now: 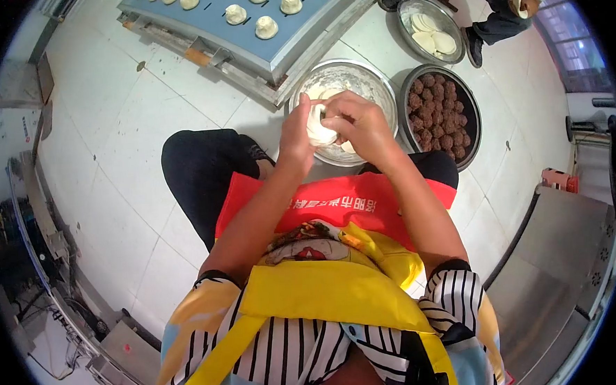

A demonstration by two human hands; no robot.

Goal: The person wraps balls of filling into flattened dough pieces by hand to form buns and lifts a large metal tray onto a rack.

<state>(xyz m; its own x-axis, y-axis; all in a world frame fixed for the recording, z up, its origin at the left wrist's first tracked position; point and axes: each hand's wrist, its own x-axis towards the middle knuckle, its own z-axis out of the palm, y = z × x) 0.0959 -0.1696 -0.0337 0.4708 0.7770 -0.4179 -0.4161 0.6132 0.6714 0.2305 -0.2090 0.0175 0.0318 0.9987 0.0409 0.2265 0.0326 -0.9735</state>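
Note:
A pale, pleated bun [319, 130] is held up between my two hands. My left hand [296, 134] cups it from the left side with the fingers wrapped round it. The thumb and fingers of my right hand [360, 123] pinch the bun's upper edge. Both hands are over a wide metal bowl [379, 84] dusted with flour. Inside that bowl, pale dough wrappers [322, 93] show partly behind my hands. What lies inside the bun is hidden by my fingers.
A dark-rimmed pan of brown filling balls [440, 112] stands right of the bowl. Beyond it sits a bowl of round dough wrappers [432, 34]. Shaped buns rest on a blue tray [205, 16] at upper left. Another person's hands [521, 0] hold dough at upper right.

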